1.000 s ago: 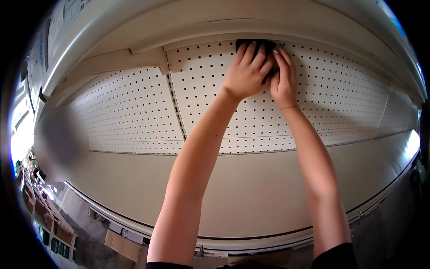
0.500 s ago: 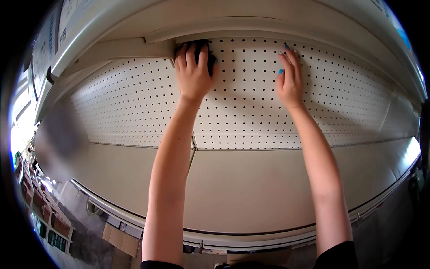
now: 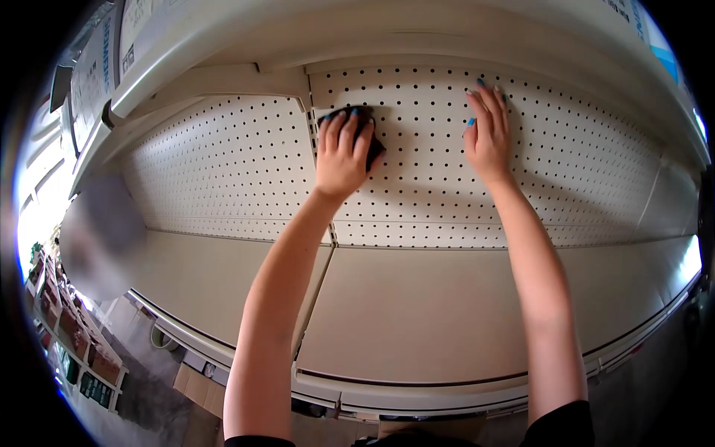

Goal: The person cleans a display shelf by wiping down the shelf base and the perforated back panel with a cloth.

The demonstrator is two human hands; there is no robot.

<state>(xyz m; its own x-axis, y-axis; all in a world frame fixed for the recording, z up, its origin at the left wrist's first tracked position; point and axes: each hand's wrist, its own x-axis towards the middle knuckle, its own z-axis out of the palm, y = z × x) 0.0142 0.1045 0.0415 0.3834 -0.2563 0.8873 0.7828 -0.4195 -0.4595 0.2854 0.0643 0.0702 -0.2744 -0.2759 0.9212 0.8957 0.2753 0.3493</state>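
My left hand (image 3: 345,153) presses a black cloth (image 3: 377,146) against the white pegboard (image 3: 424,141), just right of the slotted vertical upright (image 3: 311,128). Its fingers are bent over the cloth, which shows between and beside them. Farther right, my right hand (image 3: 488,135) rests against the same pegboard with its fingers stretched upward and nothing in it. Blue polish shows on some of the nails.
An upper shelf (image 3: 417,46) hangs over the pegboard, with a bracket (image 3: 223,79) at left. Below spreads the beige lower shelf (image 3: 417,313). Boxes (image 3: 95,74) stand at the upper left, and a cardboard box (image 3: 199,389) lies low at left.
My left hand has moved left with the cloth to the upright, then down and slightly right. My right hand has come away from the cloth and stays on the pegboard. The view has shifted.
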